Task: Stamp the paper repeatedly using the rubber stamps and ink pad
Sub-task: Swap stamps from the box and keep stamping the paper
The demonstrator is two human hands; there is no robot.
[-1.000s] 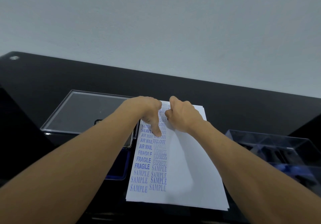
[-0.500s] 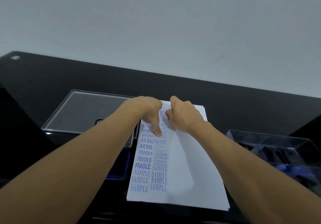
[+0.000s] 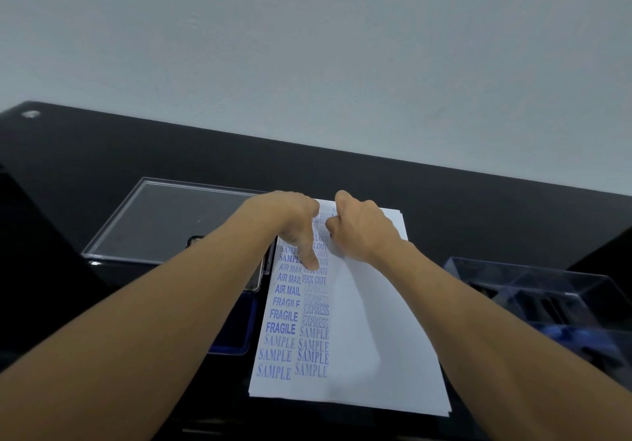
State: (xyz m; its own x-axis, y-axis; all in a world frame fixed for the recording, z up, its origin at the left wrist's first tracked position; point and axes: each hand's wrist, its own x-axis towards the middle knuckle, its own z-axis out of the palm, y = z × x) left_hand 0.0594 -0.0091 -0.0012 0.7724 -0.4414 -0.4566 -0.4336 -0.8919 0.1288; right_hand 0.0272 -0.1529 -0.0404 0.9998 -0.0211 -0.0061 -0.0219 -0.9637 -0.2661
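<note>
Black and glossy, the tabletop (image 3: 444, 208) runs up to a plain pale wall (image 3: 307, 47) that fills the upper half of my view. I have a small stack of white paper (image 3: 376, 331) lying in the middle of it, its long side running away from me. Two columns of blue stamp marks (image 3: 297, 321) fill its left part: SAMPLE, FRAGILE and AIR MAIL in the left column, SAMPLE, EXPRESS and FAX OUT in the right one.

My left hand (image 3: 290, 221) sits at the far left part of the sheet, fingers curled under, with the thumb (image 3: 309, 255) stretched back toward me and its tip pressing on the FAX OUT prints. My right hand (image 3: 362, 228) is bunched just beside it over the far end of the page, fingers drawn together as if pinching something small. I cannot tell what it grips, since a stamp is hidden behind the knuckles.

Left of the paper lies a clear plastic lid (image 3: 171, 221), flat on the table, and nearer to me the blue ink pad (image 3: 236, 334) peeks out from under my left forearm, touching the paper's left edge. On the right stands a clear plastic box (image 3: 554, 300) with dark items inside, too dim to identify.
</note>
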